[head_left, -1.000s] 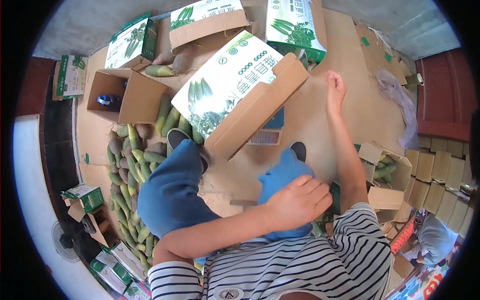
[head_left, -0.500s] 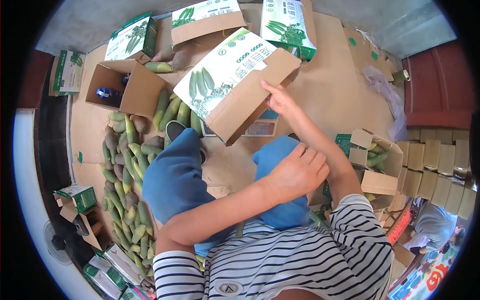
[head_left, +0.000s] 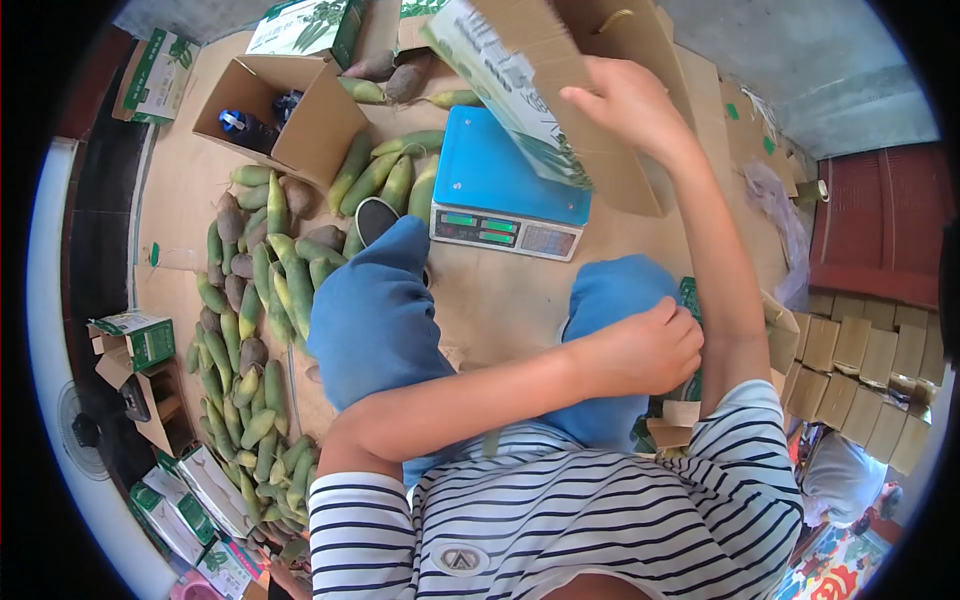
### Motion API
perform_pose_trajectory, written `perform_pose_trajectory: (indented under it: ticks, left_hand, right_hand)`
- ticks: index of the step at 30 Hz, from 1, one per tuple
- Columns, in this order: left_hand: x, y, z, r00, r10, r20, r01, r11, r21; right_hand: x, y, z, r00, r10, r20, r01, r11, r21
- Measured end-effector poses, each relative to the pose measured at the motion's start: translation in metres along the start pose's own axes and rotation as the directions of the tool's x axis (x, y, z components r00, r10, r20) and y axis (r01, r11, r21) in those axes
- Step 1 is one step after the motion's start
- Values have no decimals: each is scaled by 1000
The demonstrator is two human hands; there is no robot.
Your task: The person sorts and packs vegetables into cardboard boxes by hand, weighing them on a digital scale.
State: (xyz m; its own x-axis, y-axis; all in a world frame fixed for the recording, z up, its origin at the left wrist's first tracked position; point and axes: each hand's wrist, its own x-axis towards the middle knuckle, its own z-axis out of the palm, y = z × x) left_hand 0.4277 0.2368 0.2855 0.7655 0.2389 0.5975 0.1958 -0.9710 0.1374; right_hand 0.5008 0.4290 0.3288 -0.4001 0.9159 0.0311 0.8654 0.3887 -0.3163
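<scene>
My right hand (head_left: 632, 108) is closed on the edge of a tilted cardboard box (head_left: 590, 120) with white and green printing, thumb on the brown board. Below the box, a digital scale (head_left: 510, 165) with a blue top and lit green displays lies on the floor. The box's printed side overlaps the scale's right part in view; whether they touch I cannot tell. My left hand (head_left: 650, 348) is closed near my right forearm, above my knee, its fingers curled and no object showing in them.
Long green radishes (head_left: 275, 290) cover the floor on the left. An open carton (head_left: 300, 130) holding dark bottles stands at the upper left. Printed boxes (head_left: 310, 28) sit along the back. Cartons (head_left: 835, 345) are stacked at the right, near another person (head_left: 845, 475).
The held box has moved up and right and tilted more steeply, uncovering the scale. My right hand rose with it. My left hand shifted slightly right. The whole view has shifted too.
</scene>
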Motion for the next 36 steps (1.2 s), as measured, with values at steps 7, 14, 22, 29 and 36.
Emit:
perform_pose_trajectory:
  ticks: [7, 14, 22, 29, 36]
  left_hand:
    - [-4, 4, -8, 994, -1, 111, 12, 996, -91]
    - [-1, 5, -24, 990, 56, 131, -44, 994, -98]
    - [-2, 10, -23, 986, 115, 119, -95, 983, -157]
    - [0, 16, -27, 976, 113, 186, -90, 988, -128]
    - [1, 20, -18, 987, 155, 41, -147, 979, -143]
  right_hand:
    - [27, -7, 104, 911, -80, 406, 198, 945, -259]
    - [23, -4, 131, 942, -76, 328, 130, 980, -147]
    - [5, -9, 121, 932, -104, 347, 172, 970, -171]
    - [-4, -7, 110, 941, -81, 330, 113, 990, -79]
    - [-7, 16, 121, 869, 76, 489, -27, 994, -107]
